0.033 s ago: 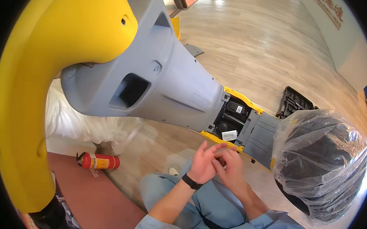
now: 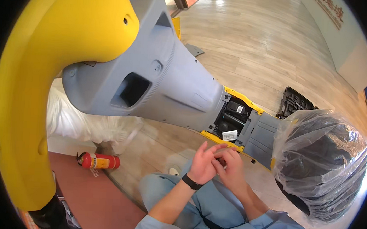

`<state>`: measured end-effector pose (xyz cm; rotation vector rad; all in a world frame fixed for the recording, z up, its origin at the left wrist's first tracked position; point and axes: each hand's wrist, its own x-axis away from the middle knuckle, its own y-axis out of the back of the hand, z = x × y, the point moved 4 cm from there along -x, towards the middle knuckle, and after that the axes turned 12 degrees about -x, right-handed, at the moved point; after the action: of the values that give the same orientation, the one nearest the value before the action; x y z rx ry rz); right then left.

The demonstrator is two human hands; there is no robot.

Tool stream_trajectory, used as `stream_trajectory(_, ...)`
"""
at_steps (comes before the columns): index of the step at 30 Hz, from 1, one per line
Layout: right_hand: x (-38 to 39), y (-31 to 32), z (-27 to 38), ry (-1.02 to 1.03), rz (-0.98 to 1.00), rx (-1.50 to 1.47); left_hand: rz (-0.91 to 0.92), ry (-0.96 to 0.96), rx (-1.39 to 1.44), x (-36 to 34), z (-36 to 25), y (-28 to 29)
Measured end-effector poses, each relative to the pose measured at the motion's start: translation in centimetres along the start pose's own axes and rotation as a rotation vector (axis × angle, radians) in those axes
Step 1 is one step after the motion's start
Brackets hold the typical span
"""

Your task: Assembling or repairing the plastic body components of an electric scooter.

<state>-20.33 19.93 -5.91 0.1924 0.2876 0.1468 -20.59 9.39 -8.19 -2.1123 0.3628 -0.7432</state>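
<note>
My left hand [image 2: 202,166], with a black band round the wrist, is turned palm up with its fingers stretched out. Beside it, my right hand [image 2: 231,171] has thumb and fingers pinched together against the left fingertips. A small dark bit shows in that pinch, too small to name. Both hands are just in front of an uncovered compartment [image 2: 232,119] in the floor section of a yellow and grey scooter [image 2: 180,91]. Inside it sit black parts and a white-labelled unit [image 2: 229,135]. Yellow trim [image 2: 219,140] edges the compartment on the near side.
The scooter's seat [image 2: 320,163], wrapped in clear plastic, stands at the right. A large yellow curved part [image 2: 22,106] fills the left. A red fire extinguisher [image 2: 102,161] lies near a reddish-brown mat [image 2: 92,192]. Beyond the scooter, an open black tool case [image 2: 295,103] rests on the floor.
</note>
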Motion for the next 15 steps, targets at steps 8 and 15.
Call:
stream_trajectory(8,1.2,0.1,-0.4,-0.099,-0.103,-0.107,-0.017,-0.028,-0.003,1.2,1.2,1.5)
stream_trajectory(15,2.2,-0.1,-1.3,-0.466,-0.151,-0.736,-0.252,-0.195,-0.466,2.6,0.5,1.5)
